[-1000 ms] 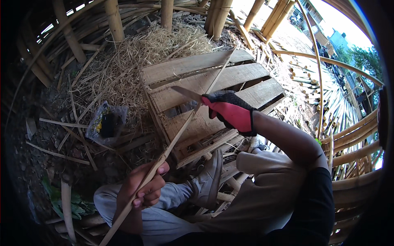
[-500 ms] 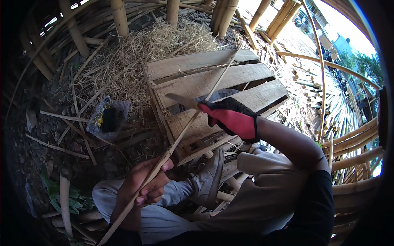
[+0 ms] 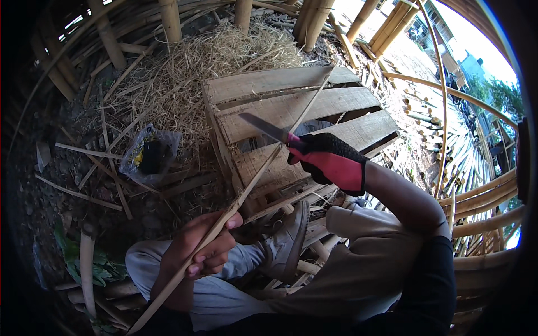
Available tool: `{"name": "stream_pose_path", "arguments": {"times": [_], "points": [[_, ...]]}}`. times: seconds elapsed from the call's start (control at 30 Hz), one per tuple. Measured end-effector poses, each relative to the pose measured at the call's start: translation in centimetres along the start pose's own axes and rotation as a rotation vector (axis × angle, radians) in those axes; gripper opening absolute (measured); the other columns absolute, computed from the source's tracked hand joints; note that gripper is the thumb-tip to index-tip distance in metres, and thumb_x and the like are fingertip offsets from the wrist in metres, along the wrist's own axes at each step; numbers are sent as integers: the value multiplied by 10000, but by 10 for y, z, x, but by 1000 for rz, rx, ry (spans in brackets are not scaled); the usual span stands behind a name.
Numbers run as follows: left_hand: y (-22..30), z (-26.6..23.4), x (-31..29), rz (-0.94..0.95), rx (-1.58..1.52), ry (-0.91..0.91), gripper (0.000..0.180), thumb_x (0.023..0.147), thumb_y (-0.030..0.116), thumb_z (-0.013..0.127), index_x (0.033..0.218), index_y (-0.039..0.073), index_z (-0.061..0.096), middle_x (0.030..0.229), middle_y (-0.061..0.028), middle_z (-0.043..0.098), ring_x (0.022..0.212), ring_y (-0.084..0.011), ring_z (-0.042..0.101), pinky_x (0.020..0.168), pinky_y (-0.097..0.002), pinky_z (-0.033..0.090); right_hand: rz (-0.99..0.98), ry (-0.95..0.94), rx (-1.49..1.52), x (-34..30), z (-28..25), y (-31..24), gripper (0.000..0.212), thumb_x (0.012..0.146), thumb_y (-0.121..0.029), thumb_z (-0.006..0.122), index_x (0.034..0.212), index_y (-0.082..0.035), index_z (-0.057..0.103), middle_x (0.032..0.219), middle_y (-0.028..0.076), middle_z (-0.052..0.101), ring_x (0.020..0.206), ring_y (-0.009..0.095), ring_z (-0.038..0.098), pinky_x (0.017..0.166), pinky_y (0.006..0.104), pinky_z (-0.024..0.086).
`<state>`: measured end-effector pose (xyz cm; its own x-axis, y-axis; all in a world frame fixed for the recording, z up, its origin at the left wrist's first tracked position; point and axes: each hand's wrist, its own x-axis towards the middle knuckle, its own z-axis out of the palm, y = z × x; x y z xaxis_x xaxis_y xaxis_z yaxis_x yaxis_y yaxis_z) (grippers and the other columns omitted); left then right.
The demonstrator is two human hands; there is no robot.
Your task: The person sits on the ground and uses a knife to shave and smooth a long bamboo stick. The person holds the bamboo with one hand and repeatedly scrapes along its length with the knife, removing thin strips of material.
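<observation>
My bare left hand [image 3: 204, 246] is wrapped round a long thin bamboo strip [image 3: 258, 175]. The strip slants from the lower left up across a slatted wooden crate [image 3: 269, 106], its far end over the top boards. In a black and pink glove, my right hand [image 3: 328, 159] grips a knife [image 3: 265, 127] by its handle. The blade points up and to the left over the crate boards. The knife and the gloved fingers are right at the strip; whether the edge touches it I cannot tell.
A heap of pale shavings [image 3: 207, 61] lies behind the crate. On the ground at left is a clear plastic bag [image 3: 150, 157] with dark and yellow contents. Upright bamboo posts [image 3: 170, 22] stand at the back. Many cut bamboo poles [image 3: 448, 140] lie at right.
My right hand has shifted slightly right with the knife, and the blade, blurred before, now shows sharply. The left hand keeps its hold on the strip. The view has shifted a little.
</observation>
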<state>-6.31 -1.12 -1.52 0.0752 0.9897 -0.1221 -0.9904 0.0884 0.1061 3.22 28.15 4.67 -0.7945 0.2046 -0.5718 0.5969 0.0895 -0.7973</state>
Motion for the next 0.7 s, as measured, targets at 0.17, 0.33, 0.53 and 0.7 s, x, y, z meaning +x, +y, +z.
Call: {"name": "stream_pose_path", "arguments": {"times": [0.17,0.33,0.53,0.7], "points": [[-2,4,-4,9,130,114,229,1062,226,247,1035,53,396,455,-14,402,267,-85,371,245,-199,229,116,-111,-117,-17,21,-15,262,969,-266,510,995,-42,645,609,-48,466,464,49,404,429,237,292],[-2,-1,2,44,74,88,199,1055,184,249,1062,34,380,471,-42,431,275,-101,422,243,-210,236,31,43,-150,0,14,10,417,977,-460,492,952,-73,646,622,-39,439,493,76,376,463,261,312],[-2,-2,0,48,24,79,207,1055,189,245,1058,31,380,472,-46,441,273,-102,420,237,-218,256,56,200,83,9,11,8,359,991,-365,481,904,-56,642,597,-50,441,475,55,399,451,243,283],[-2,-3,2,15,-7,38,239,1059,198,209,1044,28,377,462,-43,430,274,-106,422,228,-225,266,49,22,-115,-14,29,-7,348,962,-378,531,870,-64,652,591,-44,445,470,61,402,451,247,297]]}}
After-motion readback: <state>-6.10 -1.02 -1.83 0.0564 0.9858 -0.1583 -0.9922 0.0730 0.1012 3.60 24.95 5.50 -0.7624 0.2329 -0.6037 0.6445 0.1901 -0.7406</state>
